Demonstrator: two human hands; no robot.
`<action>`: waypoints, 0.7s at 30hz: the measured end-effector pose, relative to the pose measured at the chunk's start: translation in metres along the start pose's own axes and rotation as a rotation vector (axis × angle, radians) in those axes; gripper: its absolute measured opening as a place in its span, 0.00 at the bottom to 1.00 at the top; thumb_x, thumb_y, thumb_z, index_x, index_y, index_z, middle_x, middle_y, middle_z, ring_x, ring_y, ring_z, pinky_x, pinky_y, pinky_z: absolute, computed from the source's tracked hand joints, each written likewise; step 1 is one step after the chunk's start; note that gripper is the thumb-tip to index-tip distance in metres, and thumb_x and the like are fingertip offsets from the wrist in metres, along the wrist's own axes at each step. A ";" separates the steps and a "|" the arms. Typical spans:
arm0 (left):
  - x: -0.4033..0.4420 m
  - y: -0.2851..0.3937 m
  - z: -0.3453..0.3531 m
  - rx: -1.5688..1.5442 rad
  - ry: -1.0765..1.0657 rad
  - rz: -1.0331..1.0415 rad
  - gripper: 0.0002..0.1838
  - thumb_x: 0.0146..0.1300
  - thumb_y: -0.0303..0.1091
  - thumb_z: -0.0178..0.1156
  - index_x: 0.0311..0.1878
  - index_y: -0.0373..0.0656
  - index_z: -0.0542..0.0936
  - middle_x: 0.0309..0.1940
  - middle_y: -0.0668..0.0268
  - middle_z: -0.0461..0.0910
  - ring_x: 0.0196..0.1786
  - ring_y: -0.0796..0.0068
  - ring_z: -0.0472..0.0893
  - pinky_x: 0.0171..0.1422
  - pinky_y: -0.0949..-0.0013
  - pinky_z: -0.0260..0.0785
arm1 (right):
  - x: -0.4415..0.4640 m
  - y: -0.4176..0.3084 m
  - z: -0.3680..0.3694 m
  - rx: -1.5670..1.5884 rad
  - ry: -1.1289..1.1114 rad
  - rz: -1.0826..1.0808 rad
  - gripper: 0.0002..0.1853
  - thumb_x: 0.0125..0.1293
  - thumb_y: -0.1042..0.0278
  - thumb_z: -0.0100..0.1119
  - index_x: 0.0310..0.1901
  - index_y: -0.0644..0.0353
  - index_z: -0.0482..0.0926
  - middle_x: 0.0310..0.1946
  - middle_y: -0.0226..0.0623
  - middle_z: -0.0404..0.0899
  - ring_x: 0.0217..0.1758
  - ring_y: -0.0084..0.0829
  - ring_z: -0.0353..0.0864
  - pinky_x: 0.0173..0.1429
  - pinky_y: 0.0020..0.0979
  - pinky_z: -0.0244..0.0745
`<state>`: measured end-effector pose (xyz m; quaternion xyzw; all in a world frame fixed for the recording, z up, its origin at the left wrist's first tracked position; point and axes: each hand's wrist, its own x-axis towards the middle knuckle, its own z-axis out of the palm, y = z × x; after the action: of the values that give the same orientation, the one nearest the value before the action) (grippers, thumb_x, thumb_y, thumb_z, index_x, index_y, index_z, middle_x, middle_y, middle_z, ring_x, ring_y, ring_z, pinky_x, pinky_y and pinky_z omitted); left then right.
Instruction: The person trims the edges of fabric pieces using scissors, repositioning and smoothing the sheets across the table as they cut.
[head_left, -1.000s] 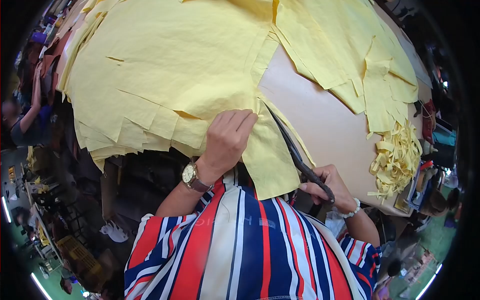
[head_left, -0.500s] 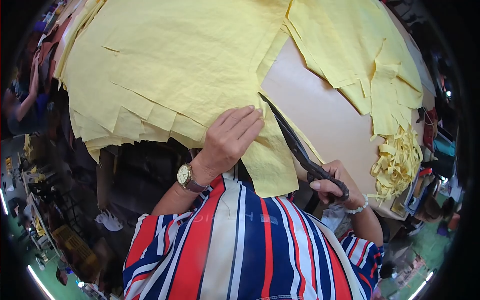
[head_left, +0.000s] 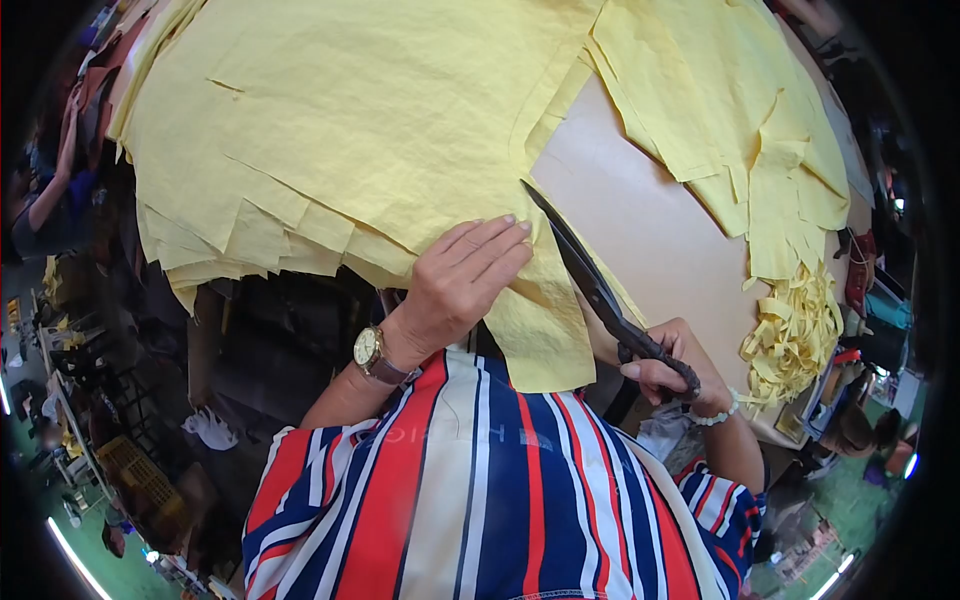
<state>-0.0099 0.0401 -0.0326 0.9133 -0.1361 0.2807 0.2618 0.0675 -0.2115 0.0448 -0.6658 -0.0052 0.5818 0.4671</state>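
Wide layered sheets of yellow fabric (head_left: 350, 130) cover the work surface in front of me. My left hand (head_left: 462, 275), with a watch at the wrist, lies on the fabric near its right edge, fingers stretched out and pressing down. In my right hand (head_left: 675, 365) are large black scissors (head_left: 590, 280), their blades pointing up and away from me. The blade tips sit at the fabric just beyond my left fingertips. A narrow yellow strip (head_left: 615, 285) runs along the right side of the blades. One flap (head_left: 545, 345) of fabric hangs over the near edge against my shirt.
More yellow pieces (head_left: 690, 90) lie at the upper right. A heap of thin yellow offcuts (head_left: 795, 340) rests at the right of the tan table surface (head_left: 640, 200). Another person's arm (head_left: 62, 165) shows at the far left. A yellow crate (head_left: 140, 480) stands at lower left.
The blades look more nearly closed, with their tips at the fabric. The fabric at the upper right has shifted slightly in view. My left hand stays almost in the same place.
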 end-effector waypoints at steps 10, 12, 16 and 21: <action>-0.004 0.001 0.002 -0.068 0.056 -0.035 0.09 0.48 0.21 0.57 0.36 0.37 0.77 0.39 0.58 0.80 0.45 0.62 0.80 0.47 0.65 0.74 | -0.002 0.006 -0.003 -0.035 -0.019 -0.019 0.09 0.52 0.71 0.63 0.21 0.65 0.75 0.12 0.25 0.68 0.11 0.16 0.66 0.15 0.17 0.57; -0.006 0.001 0.003 -0.071 0.069 -0.037 0.10 0.47 0.22 0.57 0.36 0.37 0.77 0.40 0.59 0.80 0.45 0.63 0.80 0.47 0.66 0.74 | -0.003 0.008 -0.002 -0.036 -0.010 -0.012 0.09 0.52 0.71 0.63 0.21 0.65 0.75 0.11 0.25 0.68 0.11 0.16 0.66 0.15 0.17 0.57; -0.006 0.002 0.004 -0.097 0.096 -0.047 0.10 0.46 0.21 0.58 0.35 0.37 0.77 0.39 0.58 0.80 0.45 0.62 0.80 0.46 0.66 0.75 | -0.005 0.006 0.004 -0.013 0.001 -0.011 0.09 0.52 0.70 0.63 0.22 0.65 0.75 0.12 0.25 0.68 0.11 0.16 0.66 0.15 0.17 0.57; -0.004 0.008 0.000 -0.154 0.070 -0.049 0.08 0.49 0.19 0.58 0.35 0.35 0.77 0.37 0.56 0.81 0.44 0.59 0.81 0.45 0.65 0.75 | 0.001 0.010 0.006 0.011 -0.002 -0.052 0.11 0.52 0.68 0.63 0.22 0.66 0.75 0.12 0.26 0.68 0.11 0.16 0.66 0.15 0.18 0.57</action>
<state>-0.0162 0.0341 -0.0325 0.8832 -0.1257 0.2945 0.3427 0.0575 -0.2126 0.0390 -0.6623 -0.0197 0.5701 0.4858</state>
